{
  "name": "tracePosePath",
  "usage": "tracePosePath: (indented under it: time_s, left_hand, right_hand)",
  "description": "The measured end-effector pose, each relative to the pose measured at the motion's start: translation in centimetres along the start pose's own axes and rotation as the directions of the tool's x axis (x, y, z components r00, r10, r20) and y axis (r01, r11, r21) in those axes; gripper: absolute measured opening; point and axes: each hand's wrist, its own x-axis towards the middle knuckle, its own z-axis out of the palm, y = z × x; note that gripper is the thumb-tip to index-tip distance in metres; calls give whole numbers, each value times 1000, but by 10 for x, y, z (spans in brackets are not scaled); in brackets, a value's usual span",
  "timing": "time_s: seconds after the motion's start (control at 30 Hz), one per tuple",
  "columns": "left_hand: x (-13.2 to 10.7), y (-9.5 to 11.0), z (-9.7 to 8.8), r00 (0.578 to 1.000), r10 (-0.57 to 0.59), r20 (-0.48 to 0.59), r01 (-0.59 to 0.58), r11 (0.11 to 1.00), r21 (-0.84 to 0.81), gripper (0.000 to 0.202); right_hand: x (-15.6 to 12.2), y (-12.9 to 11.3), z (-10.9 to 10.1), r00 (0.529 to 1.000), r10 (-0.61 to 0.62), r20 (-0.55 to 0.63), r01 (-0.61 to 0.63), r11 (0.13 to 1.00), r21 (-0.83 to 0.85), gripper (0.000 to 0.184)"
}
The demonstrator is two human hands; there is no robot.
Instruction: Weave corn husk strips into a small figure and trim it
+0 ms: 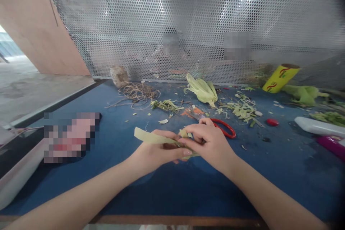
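Note:
Both hands meet over the middle of the blue table, working on a pale green corn husk strip [151, 137]. My left hand [153, 152] is closed on the strip, its thumb pressed along the lower part; the strip's free end sticks out to the left. At the strip's right end, my right hand [208, 140] pinches a short folded piece between thumb and fingers. Fingers cover much of the join. Red-handled scissors [231, 132] lie just behind my right hand, partly hidden by it. Farther back rests a bundle of pale corn husks [202, 91].
Tangled brown twine [140, 93] lies at the back left. Husk shreds [242, 109] are scattered behind the hands. To the right are a yellow cylinder [281, 78], a red object [272, 122] and a white object [318, 125]. A perforated metal panel [199, 18] borders the table [161, 194].

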Motion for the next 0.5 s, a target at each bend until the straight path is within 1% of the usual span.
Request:
tracePosePath:
  time_s: [0.07, 0.1, 0.2, 0.27, 0.3, 0.37, 0.43, 0.5]
  left_hand:
    - [1, 0, 2, 998, -24, -54, 23, 1000, -4, 18]
    - [1, 0, 3, 997, -27, -77, 26, 1000, -11, 16]
    - [3, -1, 1, 996, -19, -84, 16, 999, -33, 14]
    - [3, -1, -2, 997, -17, -71, 15, 999, -34, 14]
    - [3, -1, -4, 997, -17, -71, 14, 999, -33, 14]
    - [3, -1, -5, 998, -11, -66, 8, 999, -38, 14]
    - [2, -2, -5, 999, -9, -50, 6, 999, -44, 13]
    - [1, -2, -5, 1000, -7, -21, 6, 999, -34, 10]
  right_hand:
    - [-1, -1, 3, 998, 52, -29, -51, 998, 34, 12]
    - [-1, -1, 3, 996, 86, -26, -85, 995, 61, 16]
    - [-2, -1, 0, 981, 188, 37, -192, 962, 192, 21]
    - [-2, -1, -7, 973, 210, 99, -231, 915, 329, 21]
    - [-2, -2, -11, 971, 197, 135, -235, 887, 398, 21]
    - [-1, -2, -19, 968, 126, 218, -222, 833, 507, 22]
    - [-1, -4, -24, 958, 29, 286, -190, 809, 556, 22]
    - [-1, -5, -27, 931, -28, 365, -211, 775, 596, 22]
